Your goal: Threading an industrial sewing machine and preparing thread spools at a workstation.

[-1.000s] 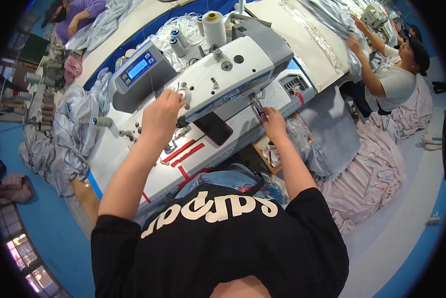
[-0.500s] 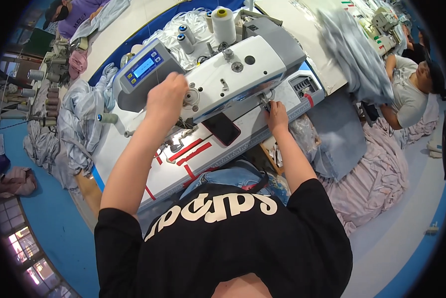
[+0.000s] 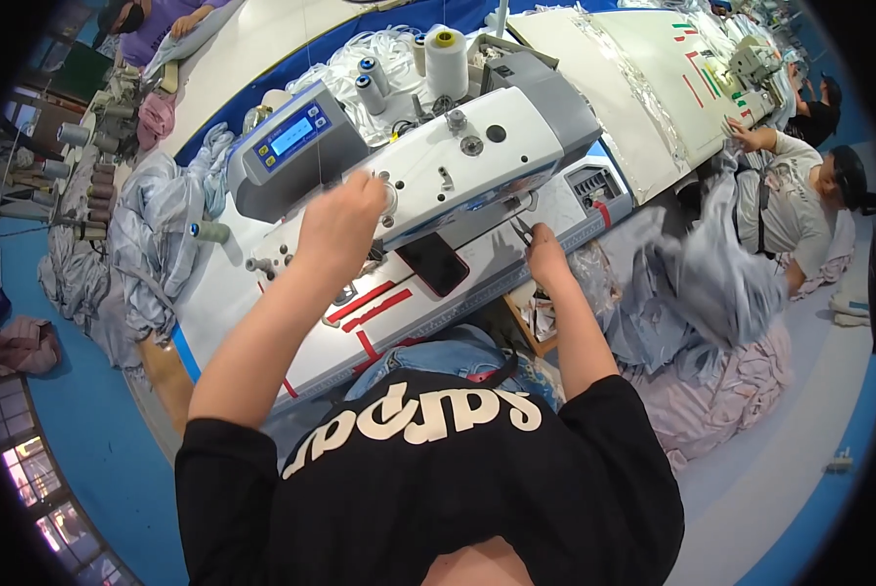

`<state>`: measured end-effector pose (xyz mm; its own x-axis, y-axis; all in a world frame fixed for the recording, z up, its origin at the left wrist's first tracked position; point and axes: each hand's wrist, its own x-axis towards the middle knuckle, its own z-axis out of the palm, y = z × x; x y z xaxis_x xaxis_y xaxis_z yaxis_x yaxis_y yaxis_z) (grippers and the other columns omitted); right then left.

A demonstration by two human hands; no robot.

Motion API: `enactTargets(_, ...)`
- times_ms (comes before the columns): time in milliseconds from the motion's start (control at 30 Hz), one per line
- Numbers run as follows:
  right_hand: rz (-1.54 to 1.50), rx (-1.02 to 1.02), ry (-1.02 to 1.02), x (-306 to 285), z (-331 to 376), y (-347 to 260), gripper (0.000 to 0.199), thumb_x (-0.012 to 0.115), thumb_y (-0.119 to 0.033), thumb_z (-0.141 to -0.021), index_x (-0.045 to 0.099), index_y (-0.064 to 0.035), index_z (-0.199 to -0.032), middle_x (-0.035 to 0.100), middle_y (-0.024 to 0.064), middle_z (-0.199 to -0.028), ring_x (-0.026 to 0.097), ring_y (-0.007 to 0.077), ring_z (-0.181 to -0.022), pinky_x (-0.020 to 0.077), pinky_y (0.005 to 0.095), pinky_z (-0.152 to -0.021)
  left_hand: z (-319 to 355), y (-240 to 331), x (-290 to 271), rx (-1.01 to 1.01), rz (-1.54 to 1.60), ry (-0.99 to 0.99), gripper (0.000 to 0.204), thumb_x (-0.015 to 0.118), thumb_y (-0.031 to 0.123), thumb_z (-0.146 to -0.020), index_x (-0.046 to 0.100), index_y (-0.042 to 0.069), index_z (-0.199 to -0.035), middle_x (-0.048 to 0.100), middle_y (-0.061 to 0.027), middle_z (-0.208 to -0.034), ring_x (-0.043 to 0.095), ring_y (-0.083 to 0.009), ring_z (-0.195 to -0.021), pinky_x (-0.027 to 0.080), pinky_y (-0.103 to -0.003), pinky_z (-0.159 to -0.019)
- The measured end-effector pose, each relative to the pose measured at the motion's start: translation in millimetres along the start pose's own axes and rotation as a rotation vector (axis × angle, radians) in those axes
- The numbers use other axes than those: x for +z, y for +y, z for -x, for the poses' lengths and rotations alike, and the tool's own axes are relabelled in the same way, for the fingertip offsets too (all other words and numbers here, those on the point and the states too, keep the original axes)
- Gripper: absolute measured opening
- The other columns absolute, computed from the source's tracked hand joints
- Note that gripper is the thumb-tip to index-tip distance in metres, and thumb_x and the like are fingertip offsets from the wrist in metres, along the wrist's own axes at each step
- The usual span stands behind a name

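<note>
A white sewing machine (image 3: pixel 428 166) with a grey control panel (image 3: pixel 296 146) stands across the table before me. My left hand (image 3: pixel 345 220) is closed in a pinch by the machine's left end, below the panel. A fine thread hangs down past the panel toward it; whether the fingers hold that thread I cannot make out. My right hand (image 3: pixel 547 256) grips small dark thread snips (image 3: pixel 523 232), whose two points stand apart over the tabletop near the machine's right end. Between my hands lies a dark phone (image 3: pixel 434 264) with a red edge.
Red tape strips (image 3: pixel 370 305) mark the white table (image 3: pixel 233 322). Thread cones (image 3: pixel 446 63) stand behind the machine. Pale cloth (image 3: pixel 150 234) is heaped at left. At right a co-worker (image 3: pixel 790 195) handles grey-blue cloth (image 3: pixel 716 269) above pink cloth (image 3: pixel 716 391).
My right hand has drawn back from the machine with the snips. My left hand has dropped slightly, staying near the machine's left end. The co-worker's cloth has swung down at right.
</note>
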<state>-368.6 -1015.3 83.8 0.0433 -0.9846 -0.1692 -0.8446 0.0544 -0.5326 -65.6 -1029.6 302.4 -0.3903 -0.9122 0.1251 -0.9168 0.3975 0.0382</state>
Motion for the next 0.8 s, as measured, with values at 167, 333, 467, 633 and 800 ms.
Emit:
enactTargets(167,-0.201,-0.011,-0.097,-29.7,22.3,-39.0,0.033,0.059,-0.006,-0.077,0.046,0.0028,-0.107,0.058,0.0206,-0.087,0.058,0.0362,-0.085,0.0448,0.0401,-0.074,-5.9,-25.7,0.9,-0.172,0.068,-0.007,0.007,0.057,0.013,-0.083,0.055,0.007,-0.081,0.055,-0.0089,-0.083,0.059,-0.0288,-0.075,0.047,-0.038,-0.062)
enactTargets(333,-0.312,0.012,-0.150,-58.1,40.2,-64.9,0.033,0.065,-0.015,-0.079,0.051,0.0014,-0.104,0.059,0.0168,-0.082,0.059,0.0280,-0.077,0.0457,0.0349,-0.072,-1.1,-1.9,-4.2,0.056,-0.050,-0.026,0.008,0.058,0.004,-0.074,0.054,0.006,-0.081,0.055,-0.0099,-0.083,0.061,-0.0266,-0.072,0.050,-0.035,-0.060)
enactTargets(467,-0.366,-0.070,-0.172,-67.9,58.1,-85.2,0.032,0.066,-0.015,-0.079,0.052,-0.0012,-0.104,0.060,0.0150,-0.084,0.058,0.0243,-0.076,0.0460,0.0317,-0.070,18.3,-17.7,1.4,-0.150,0.097,-0.036,0.010,0.054,0.016,-0.084,0.053,0.006,-0.082,0.055,-0.0092,-0.083,0.060,-0.0284,-0.072,0.047,-0.037,-0.061)
enactTargets(633,-0.417,-0.254,-0.142,-78.7,57.7,-130.1,0.034,0.068,-0.016,-0.078,0.052,-0.0016,-0.104,0.060,0.0146,-0.085,0.059,0.0233,-0.075,0.0461,0.0308,-0.069,-14.6,-10.1,-0.7,0.003,-0.043,-0.051,0.006,0.056,0.010,-0.080,0.053,0.005,-0.083,0.055,-0.0092,-0.083,0.060,-0.0270,-0.072,0.050,-0.034,-0.062)
enactTargets(800,-0.471,-0.366,-0.020,-87.3,47.6,-155.7,0.034,0.068,-0.018,-0.077,0.053,-0.0008,-0.102,0.060,0.0136,-0.084,0.060,0.0242,-0.075,0.0466,0.0312,-0.067,27.8,-4.5,2.6,-0.147,0.106,0.027,0.007,0.056,0.013,-0.083,0.055,0.005,-0.083,0.055,-0.0084,-0.082,0.060,-0.0259,-0.072,0.047,-0.036,-0.060)
